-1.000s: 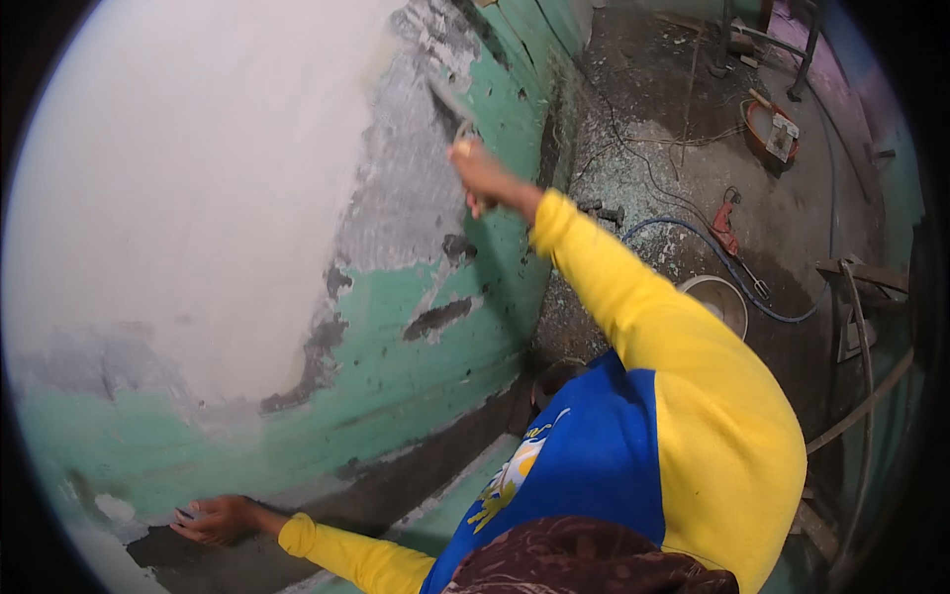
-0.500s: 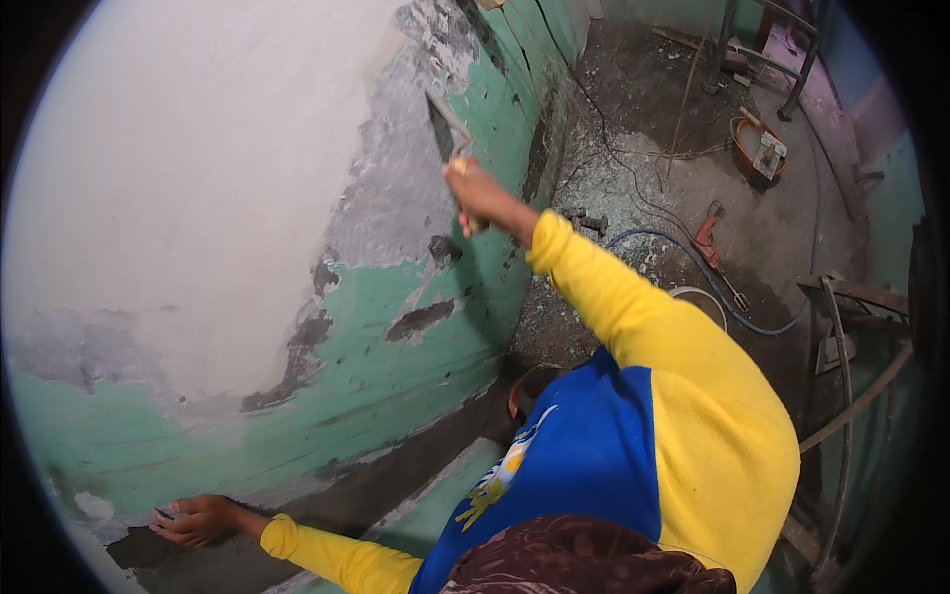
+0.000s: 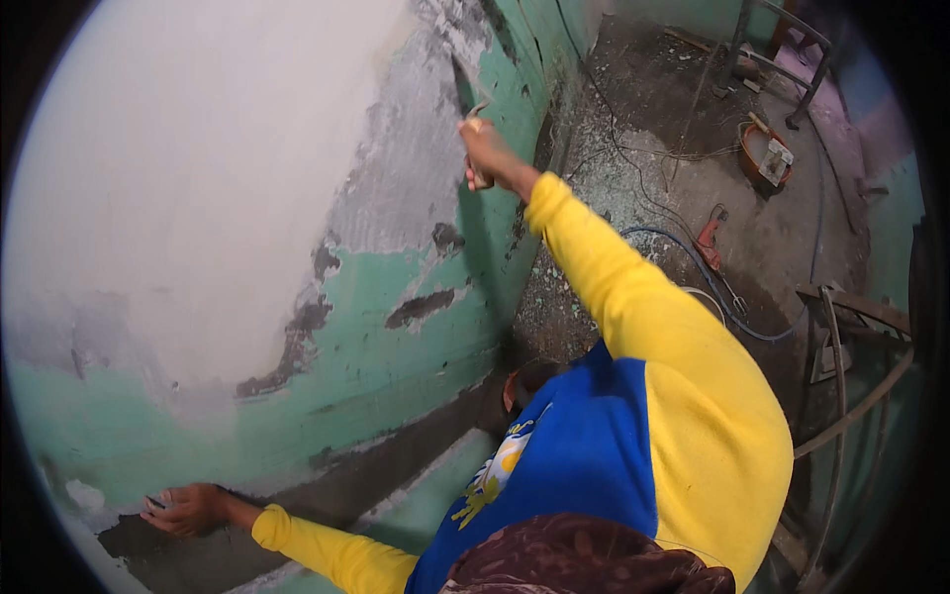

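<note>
My right hand [image 3: 487, 155] is closed round the pale handle of a metal trowel [image 3: 461, 87], whose blade is against a grey patched area of wall [image 3: 386, 168], between white plaster [image 3: 178, 168] and green paint [image 3: 386, 277]. My left hand [image 3: 188, 510] is at the lower left by the wall, above a dark exposed band [image 3: 297, 495]; its fingers are curled round something small and dark that I cannot make out.
The debris-strewn floor [image 3: 643, 168] holds an orange tub [image 3: 762, 173] with a tool across it, a red mixer drill [image 3: 708, 241], cords and a blue hose [image 3: 762, 332]. A metal frame [image 3: 792, 74] stands behind; bent strips and boards [image 3: 851, 416] lie at the right.
My right hand and the trowel dipped slightly, then moved up along the patched strip. My left hand has shifted a little leftward in view, still curled.
</note>
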`<state>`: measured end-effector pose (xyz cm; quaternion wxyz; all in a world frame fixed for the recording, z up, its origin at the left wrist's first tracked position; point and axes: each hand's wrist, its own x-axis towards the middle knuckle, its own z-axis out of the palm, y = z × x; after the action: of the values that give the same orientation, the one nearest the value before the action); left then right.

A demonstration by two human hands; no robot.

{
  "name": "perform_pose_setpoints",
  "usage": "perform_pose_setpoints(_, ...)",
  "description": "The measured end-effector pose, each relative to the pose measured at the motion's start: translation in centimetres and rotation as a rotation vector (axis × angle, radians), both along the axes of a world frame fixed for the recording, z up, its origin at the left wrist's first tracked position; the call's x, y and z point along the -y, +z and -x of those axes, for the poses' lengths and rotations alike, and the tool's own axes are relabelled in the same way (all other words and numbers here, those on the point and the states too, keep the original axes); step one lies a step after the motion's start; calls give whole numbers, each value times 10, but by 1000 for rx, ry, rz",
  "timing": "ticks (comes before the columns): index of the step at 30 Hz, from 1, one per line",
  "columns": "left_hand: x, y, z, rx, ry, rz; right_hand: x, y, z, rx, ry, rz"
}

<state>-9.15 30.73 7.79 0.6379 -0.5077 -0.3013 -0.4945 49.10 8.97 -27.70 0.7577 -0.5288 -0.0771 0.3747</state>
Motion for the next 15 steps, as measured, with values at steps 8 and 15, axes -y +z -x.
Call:
perform_pose_setpoints(8, 7, -1, -2, 4, -35, -6, -26, 12, 12, -56, -62, -36)
perform_pose_setpoints(15, -12, 4, 25, 3, -54, -30, -34, 31, 38, -18, -28, -68)
